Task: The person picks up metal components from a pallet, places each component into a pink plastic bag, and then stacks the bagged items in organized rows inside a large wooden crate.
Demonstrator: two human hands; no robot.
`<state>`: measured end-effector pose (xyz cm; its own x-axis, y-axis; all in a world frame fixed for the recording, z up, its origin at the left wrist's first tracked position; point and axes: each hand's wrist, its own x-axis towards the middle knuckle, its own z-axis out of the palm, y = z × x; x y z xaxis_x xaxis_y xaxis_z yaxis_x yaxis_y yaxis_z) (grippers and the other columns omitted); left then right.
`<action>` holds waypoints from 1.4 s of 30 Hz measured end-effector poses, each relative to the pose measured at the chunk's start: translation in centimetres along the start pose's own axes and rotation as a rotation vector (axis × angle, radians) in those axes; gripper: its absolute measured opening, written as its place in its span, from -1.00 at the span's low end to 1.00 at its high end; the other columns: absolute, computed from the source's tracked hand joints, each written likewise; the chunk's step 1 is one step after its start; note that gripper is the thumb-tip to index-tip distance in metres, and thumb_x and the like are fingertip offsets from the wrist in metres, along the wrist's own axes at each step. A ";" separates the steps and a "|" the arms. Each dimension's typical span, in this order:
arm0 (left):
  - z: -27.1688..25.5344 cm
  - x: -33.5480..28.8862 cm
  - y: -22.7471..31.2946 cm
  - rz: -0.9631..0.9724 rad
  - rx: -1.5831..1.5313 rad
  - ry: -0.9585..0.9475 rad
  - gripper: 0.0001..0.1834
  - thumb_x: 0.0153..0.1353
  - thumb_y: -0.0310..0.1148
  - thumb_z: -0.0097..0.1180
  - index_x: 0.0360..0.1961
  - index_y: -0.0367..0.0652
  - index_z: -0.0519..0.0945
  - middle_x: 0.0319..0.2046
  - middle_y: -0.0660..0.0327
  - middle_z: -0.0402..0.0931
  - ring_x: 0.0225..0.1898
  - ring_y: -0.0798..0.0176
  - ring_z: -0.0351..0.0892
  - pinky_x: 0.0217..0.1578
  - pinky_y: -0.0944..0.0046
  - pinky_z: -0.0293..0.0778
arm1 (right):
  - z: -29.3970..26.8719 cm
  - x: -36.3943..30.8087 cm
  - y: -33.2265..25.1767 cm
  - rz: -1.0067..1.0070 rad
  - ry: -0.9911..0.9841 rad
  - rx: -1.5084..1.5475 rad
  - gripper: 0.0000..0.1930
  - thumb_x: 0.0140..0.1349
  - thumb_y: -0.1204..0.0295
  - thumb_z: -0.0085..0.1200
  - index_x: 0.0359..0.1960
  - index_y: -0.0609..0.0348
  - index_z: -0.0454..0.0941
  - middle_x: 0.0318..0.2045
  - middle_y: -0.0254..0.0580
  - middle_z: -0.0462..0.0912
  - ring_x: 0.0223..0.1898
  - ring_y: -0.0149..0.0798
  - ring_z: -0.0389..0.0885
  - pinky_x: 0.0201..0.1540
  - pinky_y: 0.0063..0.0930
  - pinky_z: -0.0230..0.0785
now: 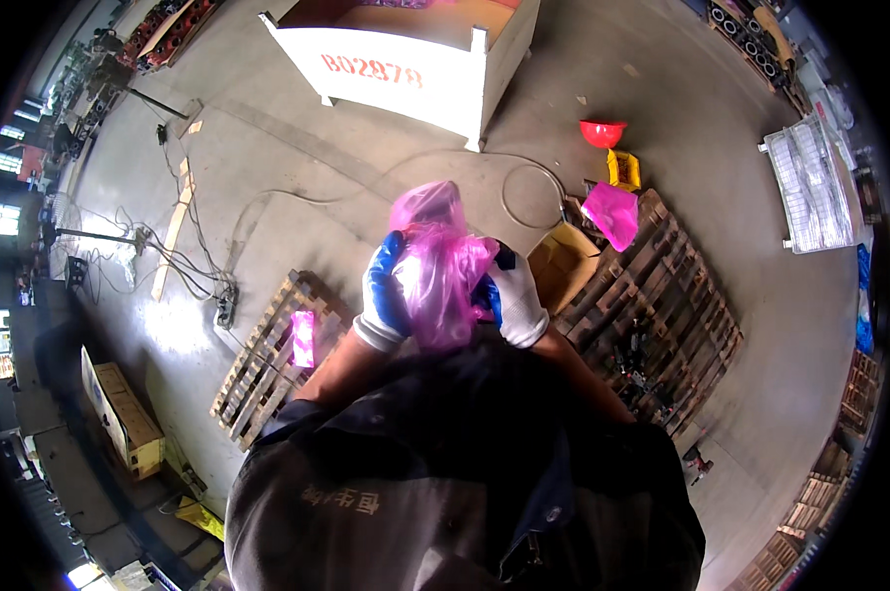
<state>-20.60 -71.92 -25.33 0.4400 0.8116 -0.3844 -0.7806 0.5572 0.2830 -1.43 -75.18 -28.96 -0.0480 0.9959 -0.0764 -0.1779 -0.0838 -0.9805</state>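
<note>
A translucent pink plastic bag [437,281] is held up in front of my body, its film gathered and crumpled near the middle. Something rounded fills its upper end, but the film hides what it is. My left hand [384,294], in a white glove with a blue coated palm, grips the bag's left side. On the other side my right hand [516,300], gloved alike, has its fingers closed on the crumpled film; its fingertips are partly hidden behind the plastic.
Wooden pallets [661,315] lie to my right, beside an open cardboard box [563,264] and a bright pink bag [612,215]. Another pallet [267,360] with a pink packet [304,338] is at left. A white metal crate [386,69] stands ahead; cables [194,271] and a hose [509,197] cross the floor.
</note>
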 end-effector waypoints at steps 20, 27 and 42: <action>-1.3 5.1 4.9 0.043 1.093 0.050 -0.20 0.10 -0.20 0.38 0.32 -0.28 0.35 0.04 0.12 0.58 0.03 0.30 0.57 0.06 0.29 0.45 | 3.3 7.2 -1.3 0.038 -0.216 -1.120 -0.65 0.33 0.13 -0.02 -0.11 0.16 0.51 -0.31 0.02 0.68 -0.27 0.12 0.68 -0.21 -0.06 0.53; -0.1 13.3 8.3 0.030 1.361 0.028 -0.15 0.07 -0.19 0.41 0.36 -0.23 0.33 0.10 0.02 0.57 0.12 0.24 0.56 0.14 0.26 0.41 | 0.1 16.1 0.1 0.074 -0.286 -1.099 -0.51 0.12 0.09 0.22 0.01 0.10 0.47 -0.20 0.08 0.67 -0.15 0.19 0.65 -0.13 -0.03 0.51; 10.3 34.4 17.2 0.084 1.578 0.063 -0.21 0.04 -0.10 0.39 0.27 -0.18 0.42 -0.04 -0.03 0.64 -0.02 0.06 0.66 0.01 0.19 0.50 | -7.9 38.7 -2.6 0.084 -0.371 -0.781 -0.58 0.13 0.00 0.17 -0.20 0.08 0.59 -0.29 -0.02 0.69 -0.27 0.06 0.68 -0.16 -0.10 0.50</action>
<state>-14.31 -32.62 -24.65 0.3714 0.8623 -0.3442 0.4449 0.1600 0.8811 4.94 -36.16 -30.84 -0.3723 0.9009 -0.2231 0.5596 0.0261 -0.8284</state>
